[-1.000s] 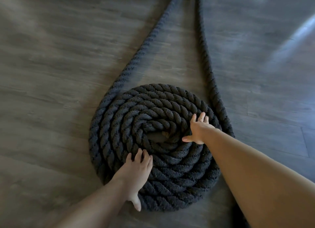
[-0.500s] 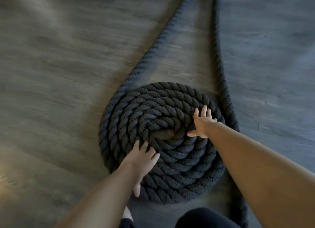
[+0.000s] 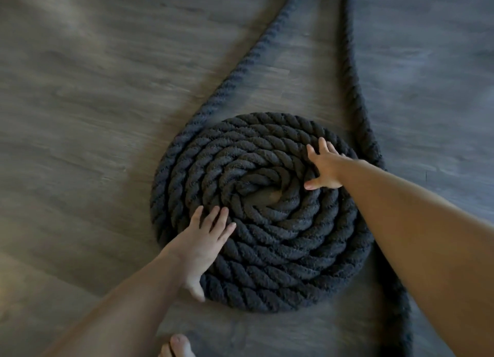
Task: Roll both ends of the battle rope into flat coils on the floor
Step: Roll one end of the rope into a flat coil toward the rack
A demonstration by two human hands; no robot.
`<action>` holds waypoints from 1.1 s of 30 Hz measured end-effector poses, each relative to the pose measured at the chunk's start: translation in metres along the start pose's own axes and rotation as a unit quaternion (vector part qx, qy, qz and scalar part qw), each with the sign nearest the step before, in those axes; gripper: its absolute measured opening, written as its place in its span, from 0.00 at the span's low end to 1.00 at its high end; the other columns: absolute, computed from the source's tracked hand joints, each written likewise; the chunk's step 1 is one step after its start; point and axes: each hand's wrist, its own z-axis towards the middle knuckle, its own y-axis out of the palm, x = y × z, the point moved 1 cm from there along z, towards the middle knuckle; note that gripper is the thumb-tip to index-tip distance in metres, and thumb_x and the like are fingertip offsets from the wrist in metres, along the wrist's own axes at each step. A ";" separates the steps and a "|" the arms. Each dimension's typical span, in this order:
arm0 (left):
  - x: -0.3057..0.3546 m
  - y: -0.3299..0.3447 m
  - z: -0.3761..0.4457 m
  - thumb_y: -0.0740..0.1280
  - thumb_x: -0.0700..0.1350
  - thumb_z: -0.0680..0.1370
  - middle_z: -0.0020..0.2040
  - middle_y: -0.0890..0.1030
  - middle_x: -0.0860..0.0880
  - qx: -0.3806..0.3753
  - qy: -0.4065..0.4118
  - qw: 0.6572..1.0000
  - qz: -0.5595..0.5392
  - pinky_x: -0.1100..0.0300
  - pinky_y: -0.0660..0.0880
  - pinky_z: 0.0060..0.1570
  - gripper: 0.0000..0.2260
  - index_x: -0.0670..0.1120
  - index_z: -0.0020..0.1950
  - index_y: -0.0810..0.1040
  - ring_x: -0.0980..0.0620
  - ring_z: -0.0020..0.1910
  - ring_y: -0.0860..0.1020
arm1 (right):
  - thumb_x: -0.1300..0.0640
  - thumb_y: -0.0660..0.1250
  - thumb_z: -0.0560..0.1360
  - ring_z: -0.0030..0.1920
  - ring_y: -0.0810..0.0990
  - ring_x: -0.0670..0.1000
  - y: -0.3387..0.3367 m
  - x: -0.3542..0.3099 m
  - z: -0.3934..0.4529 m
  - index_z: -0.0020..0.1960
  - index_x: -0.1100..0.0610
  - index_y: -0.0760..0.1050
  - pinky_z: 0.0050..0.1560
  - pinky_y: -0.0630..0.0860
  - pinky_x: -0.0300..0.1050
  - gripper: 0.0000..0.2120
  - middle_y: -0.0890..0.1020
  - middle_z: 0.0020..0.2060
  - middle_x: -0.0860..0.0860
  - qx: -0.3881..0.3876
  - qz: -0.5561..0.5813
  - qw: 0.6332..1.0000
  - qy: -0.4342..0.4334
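A dark twisted rope (image 3: 267, 249) lies wound in a flat coil on the grey wood-look floor (image 3: 80, 116), with one strand running from the coil's left edge to the far side and another passing its right edge from far to near. The left hand (image 3: 197, 247) lies flat with straight fingers on the coil's near-left turns, and the right hand (image 3: 324, 167) presses with spread fingers on its far-right turns. No writing or label shows on anything; bare toes (image 3: 177, 346) peek in at the near edge.

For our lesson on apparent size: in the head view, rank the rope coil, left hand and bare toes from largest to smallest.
1. Rope coil
2. Left hand
3. Toes, cut off by the frame edge, so only their visible part counts.
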 end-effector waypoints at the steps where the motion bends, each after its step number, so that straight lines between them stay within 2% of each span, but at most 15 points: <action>1: 0.000 -0.001 0.002 0.72 0.77 0.59 0.79 0.36 0.33 0.000 -0.005 1.000 -0.001 0.29 0.46 0.74 0.73 0.38 0.75 0.26 0.30 0.78 0.42 | 0.38 0.71 0.73 0.79 0.37 0.58 -0.001 0.000 0.000 0.81 0.51 0.36 0.76 0.52 0.66 0.54 0.34 0.79 0.56 0.017 0.006 1.000 0.015; 4: 0.002 -0.009 0.006 0.72 0.77 0.59 0.79 0.36 0.35 -0.002 -0.026 0.999 -0.031 0.26 0.52 0.71 0.73 0.38 0.77 0.28 0.31 0.79 0.41 | 0.36 0.67 0.75 0.79 0.40 0.61 0.010 -0.013 -0.014 0.81 0.54 0.44 0.74 0.50 0.69 0.48 0.41 0.80 0.57 0.123 0.072 0.981 0.134; 6: 0.004 -0.018 0.009 0.73 0.76 0.59 0.79 0.35 0.35 -0.008 -0.046 0.997 -0.054 0.25 0.57 0.69 0.72 0.39 0.78 0.30 0.32 0.79 0.39 | 0.38 0.62 0.79 0.79 0.38 0.61 0.034 -0.033 -0.032 0.82 0.56 0.44 0.75 0.48 0.68 0.43 0.39 0.80 0.57 0.168 0.166 0.945 0.226; 7: 0.005 -0.023 0.011 0.73 0.76 0.58 0.79 0.35 0.35 -0.012 -0.055 0.997 -0.061 0.25 0.58 0.68 0.73 0.38 0.78 0.31 0.33 0.79 0.39 | 0.37 0.61 0.79 0.78 0.36 0.62 0.048 -0.045 -0.042 0.81 0.57 0.42 0.75 0.46 0.68 0.44 0.36 0.79 0.58 0.164 0.218 0.924 0.269; 10: 0.008 -0.034 0.017 0.76 0.74 0.58 0.79 0.33 0.35 -0.032 -0.072 0.993 -0.090 0.25 0.59 0.67 0.73 0.38 0.78 0.31 0.33 0.79 0.37 | 0.27 0.63 0.71 0.77 0.34 0.66 0.082 -0.079 -0.069 0.81 0.57 0.35 0.74 0.43 0.70 0.56 0.32 0.77 0.62 0.097 0.348 0.854 0.375; 13: 0.009 -0.045 0.022 0.77 0.73 0.57 0.79 0.33 0.35 -0.045 -0.092 0.990 -0.098 0.25 0.58 0.68 0.73 0.39 0.79 0.31 0.34 0.79 0.37 | 0.24 0.65 0.66 0.77 0.33 0.65 0.090 -0.096 -0.081 0.79 0.57 0.32 0.72 0.45 0.72 0.63 0.32 0.76 0.64 0.047 0.403 0.816 0.411; 17: 0.014 -0.051 0.025 0.76 0.74 0.57 0.80 0.36 0.34 -0.053 -0.100 0.991 -0.069 0.26 0.53 0.70 0.74 0.38 0.79 0.32 0.32 0.79 0.40 | 0.23 0.65 0.65 0.77 0.33 0.66 0.074 -0.093 -0.081 0.79 0.61 0.33 0.73 0.44 0.70 0.66 0.35 0.77 0.66 0.016 0.414 0.812 0.411; 19: 0.014 -0.054 0.025 0.75 0.75 0.57 0.80 0.39 0.33 -0.051 -0.102 0.993 -0.037 0.28 0.49 0.73 0.73 0.37 0.79 0.33 0.32 0.79 0.43 | 0.25 0.69 0.64 0.77 0.34 0.67 0.075 -0.089 -0.076 0.79 0.62 0.33 0.73 0.45 0.72 0.68 0.35 0.77 0.66 0.016 0.417 0.813 0.407; 21: 0.000 -0.065 0.027 0.75 0.74 0.59 0.81 0.44 0.34 -0.048 -0.070 0.996 -0.019 0.32 0.46 0.75 0.70 0.38 0.80 0.37 0.33 0.80 0.46 | 0.27 0.71 0.64 0.76 0.34 0.69 0.079 -0.090 -0.072 0.79 0.62 0.33 0.72 0.45 0.75 0.67 0.34 0.77 0.65 0.020 0.408 0.822 0.398; 23: -0.028 -0.081 0.027 0.76 0.72 0.62 0.82 0.45 0.38 -0.055 -0.012 0.998 0.018 0.33 0.45 0.76 0.67 0.41 0.81 0.38 0.35 0.80 0.45 | 0.28 0.69 0.66 0.75 0.34 0.72 0.084 -0.092 -0.068 0.79 0.61 0.34 0.71 0.46 0.77 0.64 0.34 0.77 0.65 0.028 0.397 0.833 0.385; 25: -0.062 -0.090 0.025 0.77 0.69 0.63 0.82 0.38 0.39 -0.060 0.012 0.995 0.076 0.32 0.45 0.75 0.67 0.43 0.81 0.34 0.36 0.80 0.39 | 0.28 0.68 0.67 0.74 0.34 0.74 0.085 -0.091 -0.065 0.79 0.59 0.34 0.70 0.47 0.78 0.62 0.33 0.76 0.67 0.029 0.387 0.841 0.378; 28: -0.103 -0.081 0.025 0.79 0.67 0.62 0.78 0.27 0.39 -0.089 -0.002 0.986 0.143 0.30 0.44 0.74 0.71 0.45 0.77 0.25 0.36 0.78 0.31 | 0.28 0.68 0.68 0.73 0.33 0.75 0.081 -0.087 -0.056 0.79 0.57 0.33 0.69 0.46 0.79 0.62 0.33 0.75 0.68 0.018 0.377 0.849 0.369; 31: -0.125 -0.061 0.029 0.79 0.67 0.61 0.75 0.22 0.39 -0.118 -0.007 0.982 0.148 0.30 0.44 0.74 0.73 0.46 0.73 0.20 0.35 0.77 0.31 | 0.29 0.69 0.68 0.73 0.34 0.75 0.070 -0.082 -0.045 0.80 0.57 0.34 0.69 0.47 0.79 0.61 0.33 0.75 0.69 0.010 0.359 0.859 0.366; 33: -0.129 -0.051 0.034 0.79 0.67 0.62 0.74 0.21 0.38 -0.122 -0.006 0.988 0.097 0.32 0.46 0.75 0.72 0.46 0.72 0.19 0.35 0.78 0.33 | 0.30 0.69 0.68 0.74 0.34 0.75 0.061 -0.076 -0.037 0.80 0.57 0.34 0.69 0.47 0.79 0.61 0.33 0.75 0.68 0.011 0.349 0.866 0.358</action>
